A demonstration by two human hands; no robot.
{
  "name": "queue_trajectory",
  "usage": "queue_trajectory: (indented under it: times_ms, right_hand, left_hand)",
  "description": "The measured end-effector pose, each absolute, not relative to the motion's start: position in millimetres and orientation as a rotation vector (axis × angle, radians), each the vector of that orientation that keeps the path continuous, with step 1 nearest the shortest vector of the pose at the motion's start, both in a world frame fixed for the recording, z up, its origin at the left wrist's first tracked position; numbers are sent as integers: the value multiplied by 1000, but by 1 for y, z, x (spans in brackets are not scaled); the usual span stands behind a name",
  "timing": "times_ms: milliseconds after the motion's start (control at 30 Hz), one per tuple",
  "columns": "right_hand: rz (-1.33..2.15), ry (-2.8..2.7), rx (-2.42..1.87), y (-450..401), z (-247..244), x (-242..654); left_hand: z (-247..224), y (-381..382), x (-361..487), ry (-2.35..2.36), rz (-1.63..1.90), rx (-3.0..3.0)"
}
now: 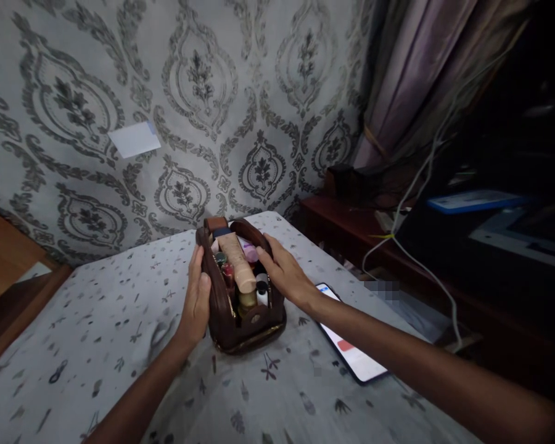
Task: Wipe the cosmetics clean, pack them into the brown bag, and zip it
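A brown toiletry bag (254, 336) stands unzipped on the bed, its top gaping. My left hand (195, 302) presses along its left side, fingers stretched up the wall. On the opposite side my right hand (284, 268) holds the right rim, with the fingertips over the edge. A peach-coloured tube (237, 262) lies lengthwise across the top of the contents. Around it are a small bottle with a red part (228, 271), a purple-lidded item (248, 251), a white bottle with a dark cap (262, 293) and a yellowish-green item (247, 302). The bottom of the bag's inside is hidden.
A lit phone (351, 354) lies right of the bag on the patterned bedsheet (120, 345). White cables (404, 246) hang over a dark red table (324, 216) at right. Patterned wallpaper (240, 80) rises behind, with a white paper (135, 139) on it.
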State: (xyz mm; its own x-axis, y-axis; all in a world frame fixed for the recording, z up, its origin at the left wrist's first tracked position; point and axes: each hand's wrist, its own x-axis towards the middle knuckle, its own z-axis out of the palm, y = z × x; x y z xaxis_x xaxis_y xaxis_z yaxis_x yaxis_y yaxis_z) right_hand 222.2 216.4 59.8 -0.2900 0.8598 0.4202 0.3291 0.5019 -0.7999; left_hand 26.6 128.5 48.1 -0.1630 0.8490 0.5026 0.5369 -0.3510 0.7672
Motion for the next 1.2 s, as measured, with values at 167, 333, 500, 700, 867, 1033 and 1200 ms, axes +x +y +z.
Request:
queue_trajectory:
  times_ms: [167,333,500,700,867,1033,1200]
  right_hand:
    - [752,-1828,-896,207,65,216]
    - [774,-1803,-894,189,70,220]
    - [864,-1841,-927,161,59,235]
    - [851,-1876,-938,147,49,232]
    - [833,-1775,-936,139,45,227]
    - [772,-1665,-900,128,36,229]
    - [737,-1690,-874,128,34,226]
  left_hand:
    - [44,133,30,1568,1557,1842]
    - [49,130,32,1603,1539,1822]
    - [56,103,38,1537,1371,2150]
    - [54,90,51,1696,1230,2308]
    - [54,93,57,1787,1250,2250]
    - [54,93,58,1777,1303,2286]
    - [53,93,59,1787,1303,2320]
